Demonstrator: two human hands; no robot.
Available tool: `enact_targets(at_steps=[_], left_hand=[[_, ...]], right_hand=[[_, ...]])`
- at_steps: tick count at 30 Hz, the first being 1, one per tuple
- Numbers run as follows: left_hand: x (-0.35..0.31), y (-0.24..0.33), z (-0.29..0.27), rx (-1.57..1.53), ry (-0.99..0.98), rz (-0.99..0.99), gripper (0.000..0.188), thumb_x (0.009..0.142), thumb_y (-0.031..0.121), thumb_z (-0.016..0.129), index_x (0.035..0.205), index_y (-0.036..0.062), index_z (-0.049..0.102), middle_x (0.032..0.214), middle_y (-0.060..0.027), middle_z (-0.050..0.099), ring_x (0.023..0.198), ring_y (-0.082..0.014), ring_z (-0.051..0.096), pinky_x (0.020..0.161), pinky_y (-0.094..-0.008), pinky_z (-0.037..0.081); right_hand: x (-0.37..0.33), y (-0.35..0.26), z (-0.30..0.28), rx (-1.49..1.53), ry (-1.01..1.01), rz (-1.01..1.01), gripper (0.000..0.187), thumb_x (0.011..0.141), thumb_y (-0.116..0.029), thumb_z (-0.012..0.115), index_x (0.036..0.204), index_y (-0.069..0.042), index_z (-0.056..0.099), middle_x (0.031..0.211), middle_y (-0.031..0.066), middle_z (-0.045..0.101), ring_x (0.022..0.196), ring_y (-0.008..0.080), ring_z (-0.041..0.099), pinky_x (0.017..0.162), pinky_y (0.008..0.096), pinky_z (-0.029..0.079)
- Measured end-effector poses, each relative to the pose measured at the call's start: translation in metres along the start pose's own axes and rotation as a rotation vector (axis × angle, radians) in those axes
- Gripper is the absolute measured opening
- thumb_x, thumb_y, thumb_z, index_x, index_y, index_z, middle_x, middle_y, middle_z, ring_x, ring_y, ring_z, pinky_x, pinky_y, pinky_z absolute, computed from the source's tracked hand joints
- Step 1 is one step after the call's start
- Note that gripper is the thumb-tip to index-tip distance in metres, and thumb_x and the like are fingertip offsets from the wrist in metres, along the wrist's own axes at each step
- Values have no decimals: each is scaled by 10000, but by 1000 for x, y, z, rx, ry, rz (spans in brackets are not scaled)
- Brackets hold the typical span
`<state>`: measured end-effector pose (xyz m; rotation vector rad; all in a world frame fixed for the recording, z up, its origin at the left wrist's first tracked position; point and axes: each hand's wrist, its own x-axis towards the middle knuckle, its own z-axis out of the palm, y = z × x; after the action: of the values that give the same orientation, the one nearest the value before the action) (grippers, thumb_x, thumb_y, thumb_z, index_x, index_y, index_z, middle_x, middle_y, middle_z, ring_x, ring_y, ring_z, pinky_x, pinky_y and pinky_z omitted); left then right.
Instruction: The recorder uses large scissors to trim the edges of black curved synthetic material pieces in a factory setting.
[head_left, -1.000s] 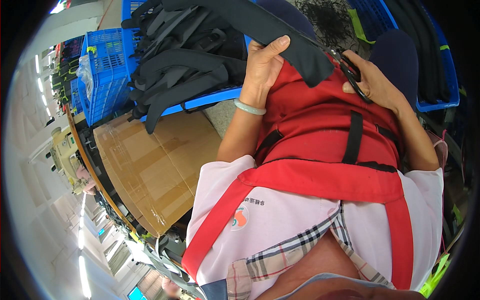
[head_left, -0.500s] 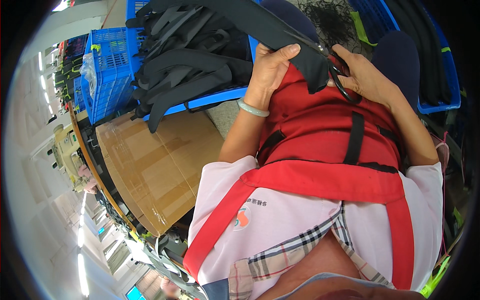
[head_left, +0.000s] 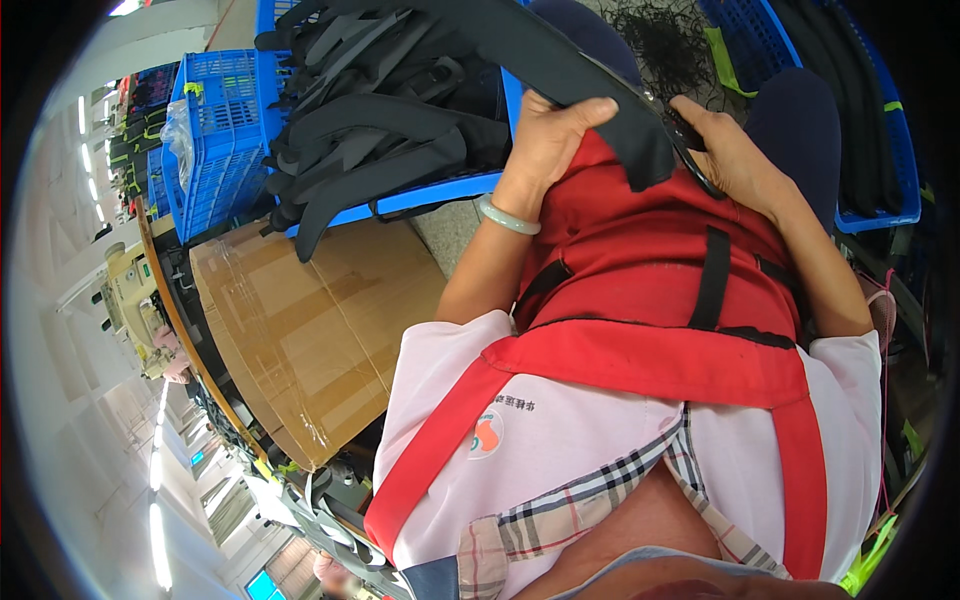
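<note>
A long black fabric strip [head_left: 570, 85] runs from the upper left down to my lap, its end hanging over the red apron [head_left: 640, 250]. My left hand [head_left: 555, 135] is closed on the strip's near edge, thumb on top. In my right hand [head_left: 735, 150] is a pair of black-handled scissors [head_left: 700, 172], with fingers around the handles. Their blades point up and left along the strip's far edge; the strip partly covers them, and how far apart they stand cannot be made out.
Many black strips [head_left: 370, 140] fill a blue crate [head_left: 430, 195] on the left, beside a taped cardboard box [head_left: 310, 330]. Another blue crate [head_left: 220, 140] stands farther left. Black scraps [head_left: 665, 45] lie beyond my knees. At right, a blue crate [head_left: 880, 215] holds long black pieces.
The strip's end has shifted slightly right and now hides more of the scissors. The scissors have turned, so their handle loops show narrower. Both hands keep their hold.
</note>
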<state>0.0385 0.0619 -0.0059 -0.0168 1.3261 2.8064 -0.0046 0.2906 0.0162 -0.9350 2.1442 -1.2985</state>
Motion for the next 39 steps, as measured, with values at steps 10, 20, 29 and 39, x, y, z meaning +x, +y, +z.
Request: enact_targets(at_steps=[10,20,29,39], left_hand=[[10,13,2,-74,79,-17,180,801,-75,674,951,26,674,934,-69,695,860,-172,669,820,-310,544],[9,8,4,-77,49,-33,191,808,-72,671,970,31,667,963,-65,690,889,-165,662,847,-318,532],[20,24,-8,-206,128,-48,165,808,0,708,965,36,672,956,-69,685,883,-188,661,839,-328,538],[16,11,13,-104,103,4,159,798,-60,686,921,40,673,910,-66,691,832,-173,665,802,-316,546]], right_hand=[[-3,-13,-9,-13,-5,105,419,858,-200,673,1150,-3,445,900,268,590,831,452,544,716,436,443],[4,-4,-4,-45,-30,26,363,849,-124,653,1111,17,443,788,263,571,777,466,546,662,448,435],[8,-27,-15,-119,-73,181,273,899,-210,632,973,11,489,729,233,541,675,402,499,641,425,435],[15,-19,-8,-161,-1,118,472,811,-114,673,1165,-13,378,1062,269,596,1014,473,543,805,481,455]])
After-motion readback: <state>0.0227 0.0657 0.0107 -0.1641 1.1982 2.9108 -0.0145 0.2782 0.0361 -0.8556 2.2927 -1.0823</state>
